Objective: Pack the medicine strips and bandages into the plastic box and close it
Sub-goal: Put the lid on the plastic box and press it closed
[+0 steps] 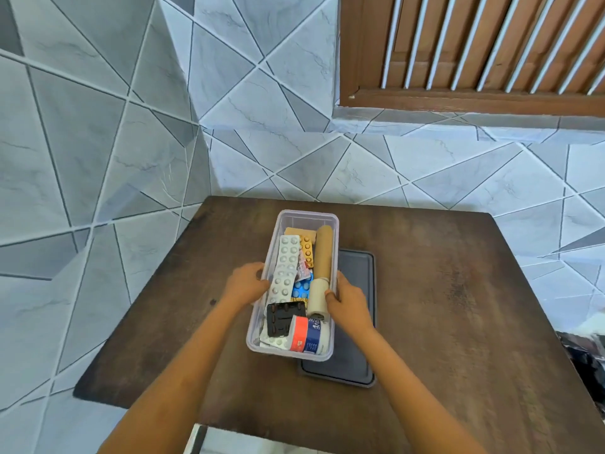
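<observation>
A clear plastic box [306,216] stands open in the middle of a dark wooden table [442,306]. Inside lie several medicine strips: a silver one [285,268], a gold one [307,250], a blue one [302,289] and a black one [284,317]. A long tan bandage roll [323,252], a white roll [317,298] and a red-and-blue tape roll [306,334] lie there too. My left hand [246,284] grips the box's left wall. My right hand [348,298] grips its right wall, thumb over the rim. The dark lid [355,280] lies flat, partly under the box's right side.
The table stands in a corner of grey tiled walls. A wooden window with white bars [474,44] is up at the right. Dark clutter [586,358] shows past the table's right edge.
</observation>
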`<state>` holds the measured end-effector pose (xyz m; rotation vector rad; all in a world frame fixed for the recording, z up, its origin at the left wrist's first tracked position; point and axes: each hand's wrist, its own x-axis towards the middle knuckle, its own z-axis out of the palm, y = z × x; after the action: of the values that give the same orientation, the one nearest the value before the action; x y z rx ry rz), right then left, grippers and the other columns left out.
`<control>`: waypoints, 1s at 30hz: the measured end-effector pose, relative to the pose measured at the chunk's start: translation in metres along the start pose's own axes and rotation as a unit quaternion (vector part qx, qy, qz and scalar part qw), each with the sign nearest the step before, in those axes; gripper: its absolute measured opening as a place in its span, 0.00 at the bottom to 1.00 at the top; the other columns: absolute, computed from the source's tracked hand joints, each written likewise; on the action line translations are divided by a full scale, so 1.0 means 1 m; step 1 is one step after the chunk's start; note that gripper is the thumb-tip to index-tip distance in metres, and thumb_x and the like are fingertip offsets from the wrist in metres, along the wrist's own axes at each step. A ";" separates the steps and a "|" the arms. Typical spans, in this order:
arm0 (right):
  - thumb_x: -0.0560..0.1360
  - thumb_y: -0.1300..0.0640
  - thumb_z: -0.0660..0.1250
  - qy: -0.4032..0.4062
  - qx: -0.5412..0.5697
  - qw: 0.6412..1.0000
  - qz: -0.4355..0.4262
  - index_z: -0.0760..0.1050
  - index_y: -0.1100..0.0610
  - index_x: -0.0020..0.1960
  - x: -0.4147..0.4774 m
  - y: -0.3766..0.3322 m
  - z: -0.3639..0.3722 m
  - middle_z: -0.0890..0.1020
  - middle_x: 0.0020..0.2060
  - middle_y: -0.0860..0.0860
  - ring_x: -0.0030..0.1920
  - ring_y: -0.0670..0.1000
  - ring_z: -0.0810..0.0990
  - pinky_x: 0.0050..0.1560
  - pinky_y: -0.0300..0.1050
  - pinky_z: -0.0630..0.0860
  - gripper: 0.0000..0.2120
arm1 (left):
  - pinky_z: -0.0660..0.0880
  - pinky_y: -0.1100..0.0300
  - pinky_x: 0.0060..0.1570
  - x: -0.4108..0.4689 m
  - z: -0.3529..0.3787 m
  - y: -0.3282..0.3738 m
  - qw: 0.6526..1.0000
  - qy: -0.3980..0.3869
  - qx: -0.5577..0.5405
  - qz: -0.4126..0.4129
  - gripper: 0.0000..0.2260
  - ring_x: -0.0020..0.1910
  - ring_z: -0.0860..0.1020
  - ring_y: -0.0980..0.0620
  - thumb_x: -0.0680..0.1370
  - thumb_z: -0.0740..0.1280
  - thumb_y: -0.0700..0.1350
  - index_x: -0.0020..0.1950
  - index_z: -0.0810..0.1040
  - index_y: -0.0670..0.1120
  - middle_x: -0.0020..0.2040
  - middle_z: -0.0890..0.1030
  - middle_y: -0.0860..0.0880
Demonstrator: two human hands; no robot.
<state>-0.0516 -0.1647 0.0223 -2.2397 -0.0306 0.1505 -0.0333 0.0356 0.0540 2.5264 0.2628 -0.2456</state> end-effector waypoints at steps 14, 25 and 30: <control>0.77 0.61 0.60 -0.088 0.049 0.992 0.075 0.64 0.59 0.69 -0.007 -0.017 0.039 0.76 0.63 0.59 0.61 0.58 0.76 0.60 0.48 0.73 0.21 | 0.78 0.55 0.46 -0.008 0.002 -0.048 0.995 -0.004 -0.065 -0.080 0.12 0.42 0.78 0.48 0.74 0.67 0.39 0.56 0.81 0.42 0.50 0.83 0.42; 0.78 0.61 0.59 -0.019 0.022 0.990 0.136 0.64 0.62 0.68 -0.022 0.023 -0.020 0.75 0.64 0.61 0.63 0.59 0.74 0.61 0.52 0.71 0.20 | 0.80 0.48 0.53 0.000 0.049 0.006 0.983 -0.093 -0.150 -0.051 0.09 0.50 0.82 0.43 0.74 0.66 0.36 0.52 0.81 0.42 0.52 0.83 0.39; 0.79 0.49 0.55 0.046 -0.050 0.987 0.143 0.69 0.57 0.66 -0.025 0.054 -0.039 0.75 0.65 0.59 0.65 0.58 0.72 0.64 0.53 0.69 0.20 | 0.80 0.48 0.54 0.001 0.058 0.029 0.985 -0.135 -0.105 -0.007 0.12 0.53 0.82 0.43 0.75 0.66 0.38 0.58 0.79 0.41 0.55 0.82 0.41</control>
<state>-0.0736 -0.2307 0.0070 -2.3392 0.3409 0.2028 -0.0324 -0.0209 0.0226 2.2524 0.1879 -0.5330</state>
